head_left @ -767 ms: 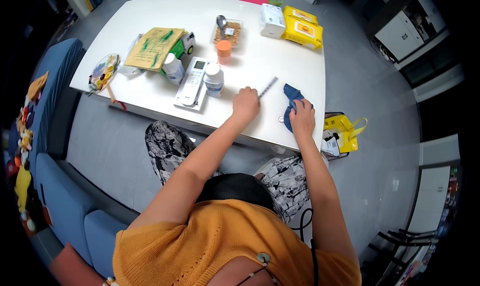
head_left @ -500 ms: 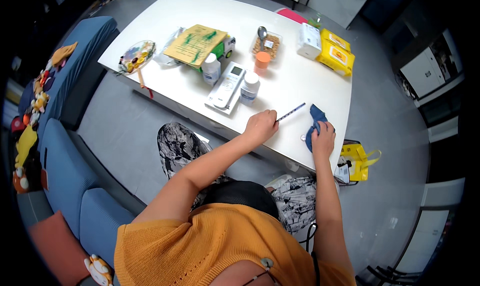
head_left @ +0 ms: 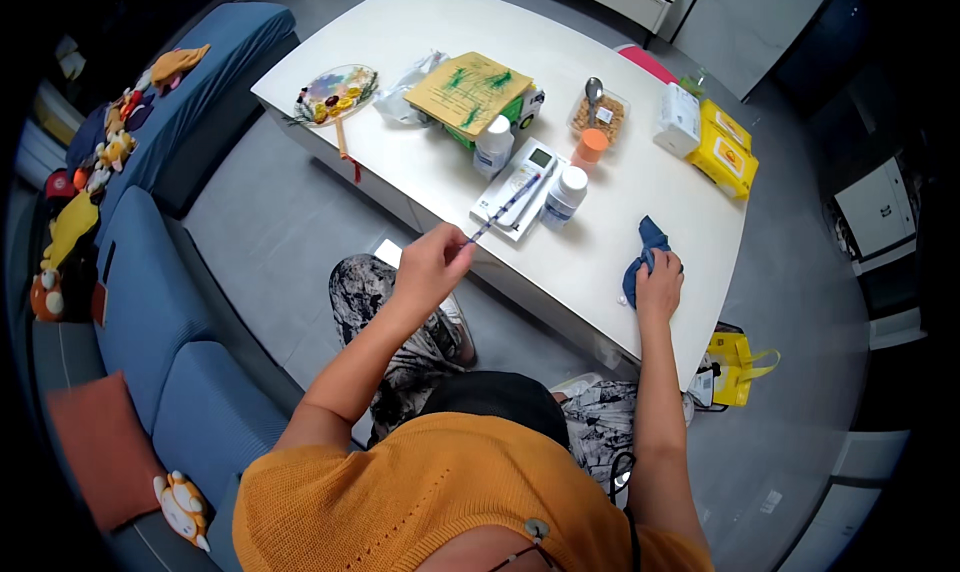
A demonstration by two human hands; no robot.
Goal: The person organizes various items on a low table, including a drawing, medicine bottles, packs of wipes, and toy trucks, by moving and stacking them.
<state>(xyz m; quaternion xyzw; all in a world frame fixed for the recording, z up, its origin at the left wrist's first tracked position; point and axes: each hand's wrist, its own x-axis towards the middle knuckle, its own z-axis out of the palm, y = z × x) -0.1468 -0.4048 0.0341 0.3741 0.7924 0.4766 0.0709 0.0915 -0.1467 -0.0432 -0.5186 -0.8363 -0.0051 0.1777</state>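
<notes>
My left hand (head_left: 432,267) is closed on a slim pencil-like stick (head_left: 508,207) with a dark blue and white pattern. It is held in the air near the table's front edge, its far end in front of a white remote control (head_left: 536,168) on a flat white box. My right hand (head_left: 659,286) grips a crumpled dark blue cloth (head_left: 651,234) on the white table (head_left: 600,284). Beside that cloth lies a tiny white object (head_left: 622,300), too small to name. A white bottle (head_left: 564,198) stands right of the remote, another white bottle (head_left: 493,148) behind it.
Farther back are an orange-capped container (head_left: 590,146), a clear box of nuts (head_left: 612,112) with a spoon (head_left: 594,90), and a yellow envelope (head_left: 468,90) on a green toy truck (head_left: 522,110). A round fan (head_left: 335,94) lies left, yellow wipes packs (head_left: 724,157) right. A yellow bag (head_left: 735,364) stands below.
My left hand has moved left and toward me with the stick, away from the tabletop. My right hand stays on the blue cloth. The whole view has shifted somewhat.
</notes>
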